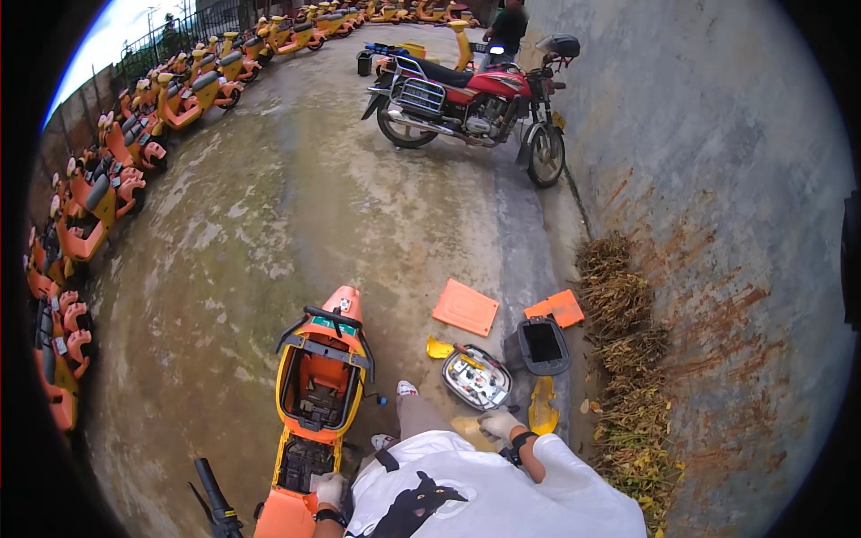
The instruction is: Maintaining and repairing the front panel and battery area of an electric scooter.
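An orange and yellow scooter (285,429) stands at my left, its seat off and its inner bay (320,386) uncovered. My left hand (330,490), gloved, is closed at the edge of its lower opening (303,464); what the fingers hold is hidden. To the right, my gloved right hand (499,424) is closed at the edge of a pale yellow panel (470,434) beside my leg. Just beyond this hand lies an oval shell (477,377) with white and dark parts inside. Another yellow panel (543,408) rests to its right.
Orange panels (465,307) (565,308), a dark grey box-like part (543,346) and a small yellow piece (439,348) lie ahead. Dry plants (619,305) line the right wall (717,179). A red motorcycle (475,94) and a person (508,27) are farther off; scooters (188,99) row the left.
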{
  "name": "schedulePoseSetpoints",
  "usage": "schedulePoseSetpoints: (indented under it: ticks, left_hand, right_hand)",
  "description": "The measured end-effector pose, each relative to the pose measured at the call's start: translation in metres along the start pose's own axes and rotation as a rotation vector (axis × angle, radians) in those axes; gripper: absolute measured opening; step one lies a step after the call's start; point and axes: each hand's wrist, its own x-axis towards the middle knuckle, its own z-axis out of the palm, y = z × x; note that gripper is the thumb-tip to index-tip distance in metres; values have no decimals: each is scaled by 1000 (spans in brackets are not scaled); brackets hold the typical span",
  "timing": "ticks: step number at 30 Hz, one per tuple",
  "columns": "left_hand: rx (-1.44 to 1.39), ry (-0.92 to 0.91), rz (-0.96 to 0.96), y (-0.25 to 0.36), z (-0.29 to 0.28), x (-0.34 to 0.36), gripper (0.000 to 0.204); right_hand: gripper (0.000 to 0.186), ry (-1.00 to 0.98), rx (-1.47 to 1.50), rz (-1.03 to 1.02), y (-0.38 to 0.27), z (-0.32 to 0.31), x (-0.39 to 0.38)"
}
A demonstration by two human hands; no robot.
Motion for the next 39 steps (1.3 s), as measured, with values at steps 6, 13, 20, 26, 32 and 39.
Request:
schedulePoseSetpoints:
  ticks: [6, 13, 20, 26, 32, 39]
  left_hand:
    - [15, -19, -2, -11, -8, 10, 18]
    - [21, 30, -158, -73, -2, 38, 21]
    - [68, 20, -96, -84, 5, 36, 21]
    - [-44, 43, -193, -53, -4, 15, 17]
    - [-75, 95, -191, -65, 2, 13, 17]
    - [-43, 84, -180, -74, 4, 21, 21]
  right_hand:
    - [53, 45, -176, -68, -43, 8, -11]
    - [37, 83, -178, -125, -42, 2, -8]
    - [34, -226, -85, 72, -26, -5, 42]
    - [33, -196, -310, 94, -60, 15, 15]
    - [31, -145, -340, 42, -56, 15, 26]
    - [30, -33, -839, -170, -83, 14, -8]
